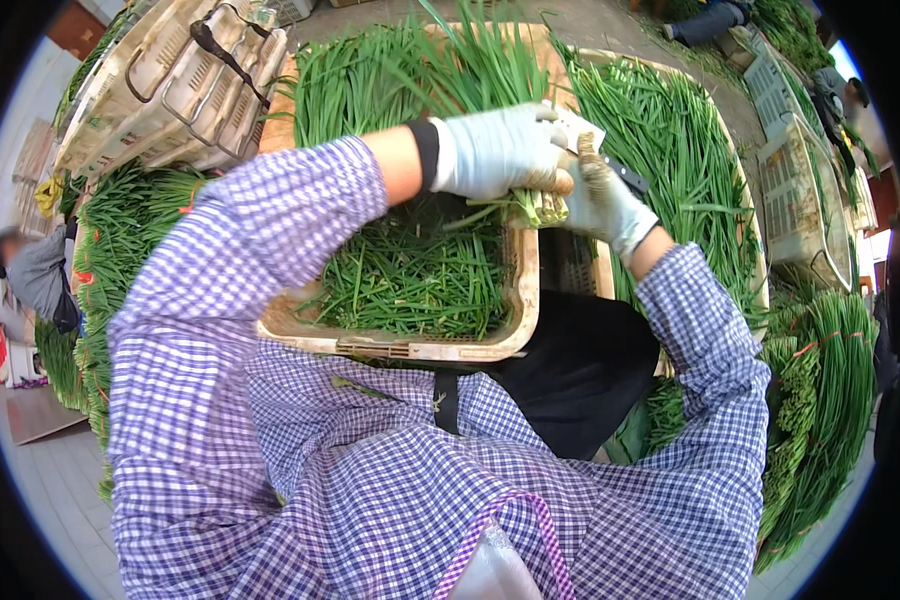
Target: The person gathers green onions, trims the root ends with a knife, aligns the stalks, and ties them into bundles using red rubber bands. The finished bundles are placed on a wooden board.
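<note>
My left hand [495, 154], in a pale knit glove with soiled fingertips, grips a bunch of garlic chives [487, 71]. Its long leaves fan out beyond the hand, and the pale stalk ends [541, 208] stick out below the fingers towards me. Close beside it, my gloved right hand [606, 196] is closed around a knife whose black handle [628, 177] shows past the fingers. A light, blade-like part [581, 127] shows above the thumb. Whether the blade touches the stalks is hidden. Under my hands stands a plastic crate [529, 300] with short green trimmings [420, 277] inside.
More chives lie on a board [559, 60] ahead and in a large crate [667, 142] at right. Stacked pale crates [187, 82] stand at left. Tied bundles [832, 405] lie at far right, others [127, 225] at left. People [37, 270] [832, 97] are at both sides.
</note>
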Tool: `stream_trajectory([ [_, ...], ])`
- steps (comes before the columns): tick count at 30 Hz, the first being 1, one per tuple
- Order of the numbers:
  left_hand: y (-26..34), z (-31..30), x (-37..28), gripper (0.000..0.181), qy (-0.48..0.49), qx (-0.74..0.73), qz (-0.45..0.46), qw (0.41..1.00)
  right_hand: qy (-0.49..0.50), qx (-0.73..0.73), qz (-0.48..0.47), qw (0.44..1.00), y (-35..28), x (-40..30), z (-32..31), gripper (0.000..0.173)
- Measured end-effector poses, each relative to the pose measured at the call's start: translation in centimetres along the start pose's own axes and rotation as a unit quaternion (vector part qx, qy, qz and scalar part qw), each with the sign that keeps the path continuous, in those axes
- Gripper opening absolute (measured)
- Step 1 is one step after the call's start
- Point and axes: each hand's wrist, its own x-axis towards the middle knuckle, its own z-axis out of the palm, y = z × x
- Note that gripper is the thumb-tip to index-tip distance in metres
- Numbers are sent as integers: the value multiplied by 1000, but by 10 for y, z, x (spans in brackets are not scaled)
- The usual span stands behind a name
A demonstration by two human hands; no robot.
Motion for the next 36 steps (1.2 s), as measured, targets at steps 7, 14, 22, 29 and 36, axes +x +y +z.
stream_trajectory([
  [7,70,62,-38,78,63,18,-383,921,85,144,76,983,44,6,-28,39],
  [14,105,117,-101,81,347,-826,-427,118,102,92,149,979,55,7,-13,40],
  [22,95,124,-58,52,320,-907,-258,93,23,-89,257,962,56,-10,24,42],
  [29,113,72,-57,53,301,-861,-270,307,-67,-104,85,989,14,-19,-27,73],
  [36,29,31,-45,60,277,-763,-289,508,32,-231,-247,941,-53,41,95,51],
])
